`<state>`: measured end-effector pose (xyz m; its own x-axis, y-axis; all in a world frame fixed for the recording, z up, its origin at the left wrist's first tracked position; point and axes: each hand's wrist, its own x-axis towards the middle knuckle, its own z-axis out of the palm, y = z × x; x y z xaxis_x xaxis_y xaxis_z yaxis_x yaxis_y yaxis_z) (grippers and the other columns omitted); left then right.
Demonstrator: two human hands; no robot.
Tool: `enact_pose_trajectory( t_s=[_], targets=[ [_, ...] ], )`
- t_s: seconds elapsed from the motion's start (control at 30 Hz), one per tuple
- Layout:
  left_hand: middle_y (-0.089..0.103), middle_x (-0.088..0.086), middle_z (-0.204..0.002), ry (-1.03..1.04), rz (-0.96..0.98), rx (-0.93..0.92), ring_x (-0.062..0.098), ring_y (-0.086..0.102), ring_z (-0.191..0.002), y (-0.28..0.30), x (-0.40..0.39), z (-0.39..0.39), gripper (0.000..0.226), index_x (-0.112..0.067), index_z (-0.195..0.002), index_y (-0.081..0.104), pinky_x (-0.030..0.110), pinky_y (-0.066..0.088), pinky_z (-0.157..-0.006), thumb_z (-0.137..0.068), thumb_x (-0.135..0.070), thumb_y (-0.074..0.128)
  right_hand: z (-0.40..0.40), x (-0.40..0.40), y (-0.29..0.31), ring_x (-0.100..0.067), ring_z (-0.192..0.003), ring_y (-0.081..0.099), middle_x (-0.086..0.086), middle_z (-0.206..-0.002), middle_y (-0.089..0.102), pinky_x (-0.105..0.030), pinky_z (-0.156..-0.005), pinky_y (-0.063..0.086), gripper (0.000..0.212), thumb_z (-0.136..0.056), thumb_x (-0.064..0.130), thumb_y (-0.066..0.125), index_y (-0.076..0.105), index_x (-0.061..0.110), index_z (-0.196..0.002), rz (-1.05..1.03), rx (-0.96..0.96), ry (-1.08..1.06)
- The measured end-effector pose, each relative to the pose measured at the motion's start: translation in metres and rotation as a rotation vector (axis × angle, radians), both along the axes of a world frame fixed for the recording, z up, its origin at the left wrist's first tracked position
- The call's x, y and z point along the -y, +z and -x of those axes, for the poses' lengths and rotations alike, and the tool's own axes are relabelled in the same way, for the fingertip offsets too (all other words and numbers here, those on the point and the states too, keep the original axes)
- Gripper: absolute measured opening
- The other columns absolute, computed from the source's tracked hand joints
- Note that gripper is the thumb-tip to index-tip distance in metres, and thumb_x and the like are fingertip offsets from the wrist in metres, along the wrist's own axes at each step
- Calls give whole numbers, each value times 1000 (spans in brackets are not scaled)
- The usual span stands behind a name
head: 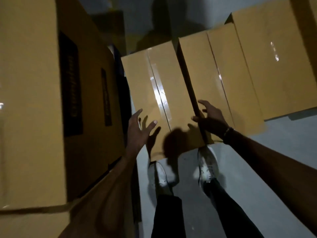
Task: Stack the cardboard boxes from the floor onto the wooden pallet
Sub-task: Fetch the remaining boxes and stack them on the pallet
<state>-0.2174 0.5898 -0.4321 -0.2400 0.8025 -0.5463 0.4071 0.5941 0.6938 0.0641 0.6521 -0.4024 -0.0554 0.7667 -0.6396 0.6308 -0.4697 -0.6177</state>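
Observation:
A taped cardboard box [154,86] lies on the grey floor right in front of my feet. My left hand [139,129] hovers over its near left edge with fingers spread, holding nothing. My right hand [211,117] is above the box's near right edge, fingers spread and slightly bent, also holding nothing. A second box [217,79] lies against its right side and a third box [274,62] lies further right. On my left rises a tall stack of boxes [34,100] with black printed labels. The pallet is hidden.
My white shoes [207,165] stand on the grey floor [257,177] just behind the nearest box. A narrow dark gap runs between the stack on the left and that box. More dim boxes [109,24] stand at the back.

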Motion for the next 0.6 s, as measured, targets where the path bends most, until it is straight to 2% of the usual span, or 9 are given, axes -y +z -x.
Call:
enact_pose_trajectory(
  t_s=[0.13, 0.27, 0.33, 0.43, 0.53, 0.6],
  targets=[
    [27, 1, -167, -4, -24, -78, 24, 30, -152, -66, -25, 6, 87, -37, -158, 36, 42, 32, -119, -86, -56, 80, 3, -30, -66, -29, -142, 43, -8, -156, 45, -36, -109, 39, 82, -90, 20, 78, 31, 15, -157, -19, 6, 16],
    [28, 4, -168, 8, -21, -103, 23, 29, -152, -107, -42, 14, 93, -34, -160, 34, 33, 27, -116, -83, -55, 82, 6, -46, -111, -30, -140, 45, -10, -153, 46, -31, -106, 39, 86, -90, 23, 78, 26, 13, -157, 10, 9, 12],
    [30, -2, -168, 4, -17, -67, 18, 28, -153, -120, -45, 19, 97, -34, -161, 32, 36, 28, -120, -81, -54, 84, 8, -52, -129, -31, -141, 45, -12, -155, 45, -31, -107, 41, 90, -89, 28, 78, 24, 10, -158, 22, 9, 18],
    [30, -10, -168, -1, -49, -14, 5, 24, -150, -129, -47, 21, 97, -30, -162, 29, 32, 25, -121, -84, -36, 87, 14, -57, -144, -32, -138, 49, -13, -151, 50, -30, -106, 44, 89, -89, 35, 78, 28, 7, -157, 52, -9, 71],
    [31, -12, -167, -13, -59, -16, 0, 24, -147, -129, -47, 22, 97, -31, -162, 29, 29, 24, -119, -84, -25, 88, 17, -57, -157, -33, -142, 44, -12, -156, 44, -46, -115, 43, 110, -73, 55, 77, 24, 12, -159, 71, -68, 63],
    [30, -12, -167, -34, -49, -7, 2, 23, -149, -124, -47, 26, 99, -32, -162, 28, 32, 24, -122, -84, -23, 88, 8, -53, -187, -32, -143, 43, -13, -156, 43, -50, -115, 43, 120, -62, 63, 73, 23, 13, -159, 62, -116, 31]
  ],
)
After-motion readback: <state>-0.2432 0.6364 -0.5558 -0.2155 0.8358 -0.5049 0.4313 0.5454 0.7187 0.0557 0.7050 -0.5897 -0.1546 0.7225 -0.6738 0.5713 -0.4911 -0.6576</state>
